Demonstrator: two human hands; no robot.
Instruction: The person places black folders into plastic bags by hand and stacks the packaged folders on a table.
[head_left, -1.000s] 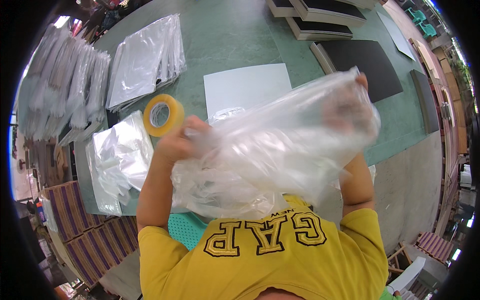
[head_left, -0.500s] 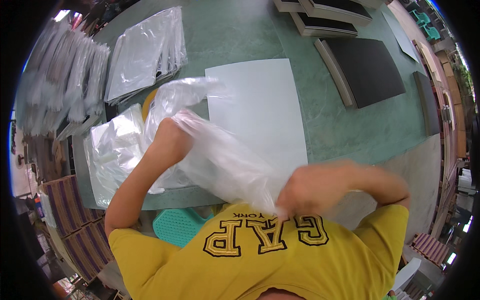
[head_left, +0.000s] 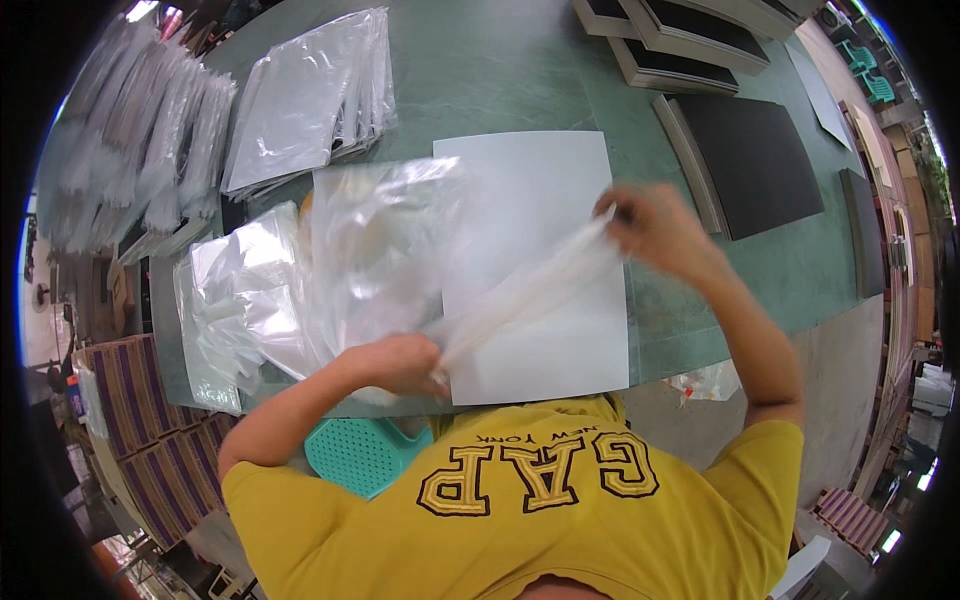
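Observation:
A clear plastic bag (head_left: 530,285) is stretched slantwise between my hands, blurred by motion. My left hand (head_left: 400,365) grips its lower end near the table's front edge. Higher up and to the right, my right hand (head_left: 650,228) pinches the other end. Under the bag lies a large white sheet (head_left: 540,365), flat on the green table. Left of the sheet, more clear plastic bags (head_left: 375,240) lie spread out, some overlapping its left side. Crumpled, shiny clear plastic (head_left: 250,270) rests farther left.
Stacked plastic-wrapped sheets (head_left: 295,110) and a pile of bagged items (head_left: 140,130) occupy the far left. Dark-covered thick blocks (head_left: 745,165) stand at the right, with more stacked behind. A green plastic stool (head_left: 365,455) is below the table's front edge (head_left: 375,405).
My right hand has swung up and away from my chest, while my left hand has dropped toward the front edge. The bag between them now slants the other way.

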